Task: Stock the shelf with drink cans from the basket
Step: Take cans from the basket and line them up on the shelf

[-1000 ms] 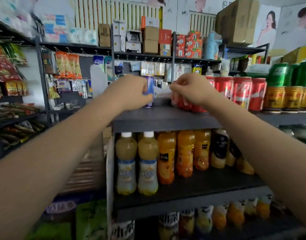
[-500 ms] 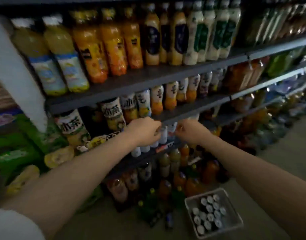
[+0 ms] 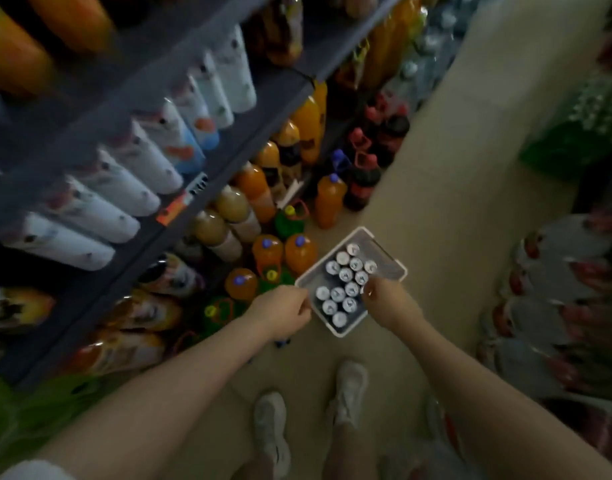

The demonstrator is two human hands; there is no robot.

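A white plastic basket (image 3: 389,255) sits on the floor in front of my feet, holding several silver-topped drink cans (image 3: 346,274) standing upright. My left hand (image 3: 284,311) hovers over the basket's left edge with its fingers curled and nothing in it. My right hand (image 3: 387,303) hangs over the basket's right side, fingers curled in just above the cans, and no can shows in its grasp. The dark grey shelf (image 3: 259,129) runs along the left, filled with bottles. The can shelf is out of view.
Orange soda bottles (image 3: 329,202) and dark cola bottles (image 3: 363,181) stand on the floor beside the basket under the shelf. Wrapped bottle packs (image 3: 557,306) line the right side, with a green pack (image 3: 574,133) farther back. My white shoes (image 3: 346,393) stand on the beige aisle floor.
My view has swung down from the top can shelf to the floor. Both hands have dropped from the shelf to just above the basket of cans.
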